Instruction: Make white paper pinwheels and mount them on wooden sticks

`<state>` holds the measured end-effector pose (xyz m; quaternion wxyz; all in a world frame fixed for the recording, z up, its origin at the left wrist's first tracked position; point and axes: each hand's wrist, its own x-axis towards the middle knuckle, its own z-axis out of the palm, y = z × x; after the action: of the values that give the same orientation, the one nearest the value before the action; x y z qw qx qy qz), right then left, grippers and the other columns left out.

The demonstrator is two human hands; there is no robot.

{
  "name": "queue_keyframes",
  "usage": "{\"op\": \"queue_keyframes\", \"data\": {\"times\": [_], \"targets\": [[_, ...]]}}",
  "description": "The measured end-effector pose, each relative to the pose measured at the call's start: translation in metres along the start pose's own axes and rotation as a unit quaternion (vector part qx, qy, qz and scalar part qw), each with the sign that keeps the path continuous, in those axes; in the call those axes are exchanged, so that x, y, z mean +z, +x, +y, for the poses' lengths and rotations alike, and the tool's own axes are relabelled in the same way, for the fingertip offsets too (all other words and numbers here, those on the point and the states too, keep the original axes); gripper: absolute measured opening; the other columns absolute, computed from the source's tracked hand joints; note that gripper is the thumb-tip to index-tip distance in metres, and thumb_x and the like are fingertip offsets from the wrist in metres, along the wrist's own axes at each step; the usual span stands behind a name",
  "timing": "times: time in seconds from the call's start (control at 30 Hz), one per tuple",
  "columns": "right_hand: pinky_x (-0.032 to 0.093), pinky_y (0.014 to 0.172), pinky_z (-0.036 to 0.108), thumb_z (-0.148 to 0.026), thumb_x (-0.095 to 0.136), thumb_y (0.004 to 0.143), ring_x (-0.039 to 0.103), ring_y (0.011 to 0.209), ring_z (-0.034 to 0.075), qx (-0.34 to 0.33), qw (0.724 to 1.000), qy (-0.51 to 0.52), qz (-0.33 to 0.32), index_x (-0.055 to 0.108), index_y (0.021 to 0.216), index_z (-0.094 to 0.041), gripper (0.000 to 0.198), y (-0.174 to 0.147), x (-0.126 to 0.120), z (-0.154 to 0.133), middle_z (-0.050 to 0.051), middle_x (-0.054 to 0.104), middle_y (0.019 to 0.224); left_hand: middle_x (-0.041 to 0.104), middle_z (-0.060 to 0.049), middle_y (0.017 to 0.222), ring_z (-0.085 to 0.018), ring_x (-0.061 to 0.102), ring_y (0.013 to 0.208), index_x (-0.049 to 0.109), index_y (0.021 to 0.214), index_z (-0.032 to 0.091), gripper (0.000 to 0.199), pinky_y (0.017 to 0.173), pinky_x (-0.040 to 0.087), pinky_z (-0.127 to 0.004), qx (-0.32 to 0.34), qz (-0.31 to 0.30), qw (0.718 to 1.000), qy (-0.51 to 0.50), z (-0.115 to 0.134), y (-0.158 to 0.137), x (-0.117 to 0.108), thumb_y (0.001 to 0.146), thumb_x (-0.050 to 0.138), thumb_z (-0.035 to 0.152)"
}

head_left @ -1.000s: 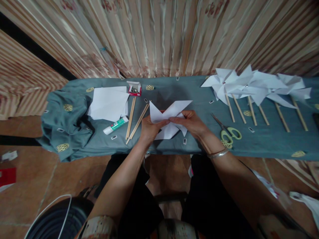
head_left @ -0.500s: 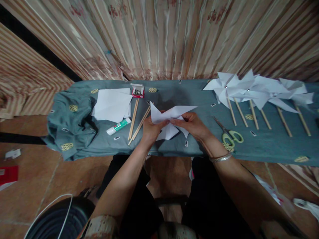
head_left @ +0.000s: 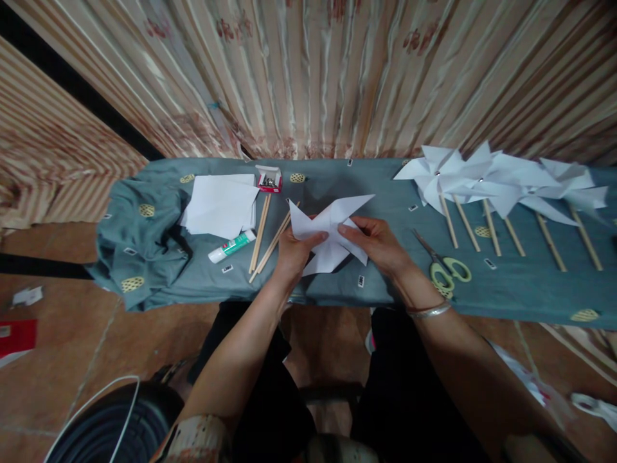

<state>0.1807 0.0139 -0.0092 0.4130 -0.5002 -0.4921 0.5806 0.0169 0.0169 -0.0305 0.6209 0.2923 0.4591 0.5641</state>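
Between my hands is a white paper pinwheel (head_left: 330, 225), its blades folded in toward the centre, with no stick visible on it. My left hand (head_left: 294, 252) grips its left side, thumb on top near the middle and fingers hidden beneath. On the right side, my right hand (head_left: 378, 243) pinches a blade with the thumb above and the fingers behind. Just left of my left hand lie several thin wooden sticks (head_left: 261, 233). Green-handled scissors (head_left: 442, 262) lie right of my right hand, blades pointing up and left.
A stack of white paper (head_left: 219, 204), a glue stick (head_left: 232, 247) and an open small box of metal pins (head_left: 268, 179) sit on the left of the cloth-covered table (head_left: 371, 177). Several pinwheels on sticks (head_left: 482, 177) overlap at the right. A striped curtain (head_left: 308, 83) hangs behind.
My right thumb has shifted outward from the pinwheel's centre, and the paper lies flatter with its blades more spread. My left hand keeps its hold. The view has tilted slightly.
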Motion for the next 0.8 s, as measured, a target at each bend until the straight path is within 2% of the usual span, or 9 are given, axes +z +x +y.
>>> {"op": "queue_keyframes", "data": {"times": [0.2,0.37,0.53,0.8], "targets": [[0.038,0.056,0.025,-0.053,0.079,0.068,0.054,0.062,0.012,-0.009,1.0,-0.008,0.007,0.075,0.081,-0.019,0.036,0.0021,0.0002,-0.0001,-0.001,0.068,0.071,0.076,-0.001,0.079,-0.018,0.069,0.072,0.073,0.087,0.015,0.043,0.08,0.053,-0.034,-0.005,-0.001,1.0,-0.023,-0.0022,0.0009,0.0016,0.047,0.089,0.02],[0.039,0.056,0.025,-0.051,0.079,0.066,0.055,0.062,0.013,-0.007,1.0,-0.003,0.016,0.073,0.075,-0.018,0.034,0.0046,-0.0017,-0.0003,-0.001,0.068,0.069,0.075,-0.001,0.077,-0.018,0.068,0.071,0.07,0.078,0.015,0.036,0.08,0.053,-0.035,-0.01,0.003,0.999,-0.04,-0.004,0.0023,0.0025,0.047,0.088,0.018],[0.039,0.053,0.024,-0.052,0.078,0.068,0.054,0.059,0.012,-0.009,1.0,-0.015,0.022,0.071,0.071,-0.018,0.035,0.005,-0.0033,0.0009,-0.001,0.067,0.067,0.075,-0.001,0.078,-0.018,0.069,0.071,0.069,0.08,0.015,0.039,0.08,0.053,-0.036,-0.015,-0.001,0.999,-0.046,-0.0035,0.0014,0.0032,0.047,0.088,0.019],[0.046,0.058,0.027,-0.049,0.082,0.063,0.061,0.064,0.016,0.027,1.0,-0.001,-0.014,0.075,0.077,-0.022,0.031,0.0035,-0.0072,-0.0038,-0.001,0.072,0.071,0.076,-0.002,0.076,-0.019,0.069,0.07,0.071,0.084,0.014,0.04,0.078,0.053,-0.036,-0.035,-0.02,0.999,-0.021,-0.0022,-0.0014,0.0027,0.048,0.087,0.018]]}}
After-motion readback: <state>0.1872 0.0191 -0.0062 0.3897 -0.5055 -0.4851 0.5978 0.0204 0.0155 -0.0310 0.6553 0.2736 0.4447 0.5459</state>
